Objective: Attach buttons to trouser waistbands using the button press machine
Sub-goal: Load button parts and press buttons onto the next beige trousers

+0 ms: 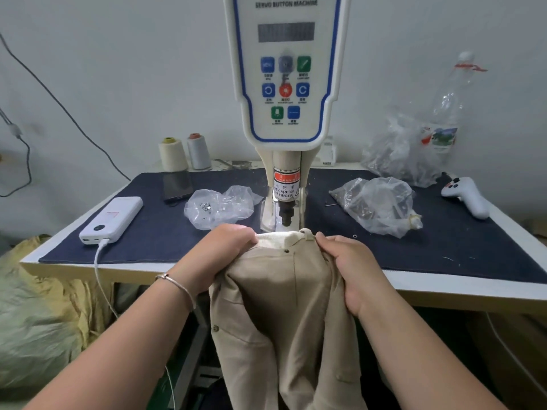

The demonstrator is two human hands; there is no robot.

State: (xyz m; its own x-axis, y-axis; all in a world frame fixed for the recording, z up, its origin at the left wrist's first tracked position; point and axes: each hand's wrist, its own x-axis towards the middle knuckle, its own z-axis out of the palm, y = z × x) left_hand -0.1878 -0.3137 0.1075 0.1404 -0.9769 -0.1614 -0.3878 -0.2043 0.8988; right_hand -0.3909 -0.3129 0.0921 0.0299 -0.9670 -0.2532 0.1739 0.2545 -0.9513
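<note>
While both hands grip trousers (284, 306) waistband: left hand (220, 250), right hand (352, 267) curled.

Pale, bare wall (118, 69) behind, crossed by a dark cable (59, 105). White-edged table (461, 287) topped with dark blue cloth (154, 232). Yellowish sacks (38, 321) heaped at left. Flat, even light.

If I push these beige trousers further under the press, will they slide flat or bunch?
Probably bunch: the trousers look floppy, folding between the left hand and right hand. Most hangs off the table, so its weight may drag the fabric back.
</note>
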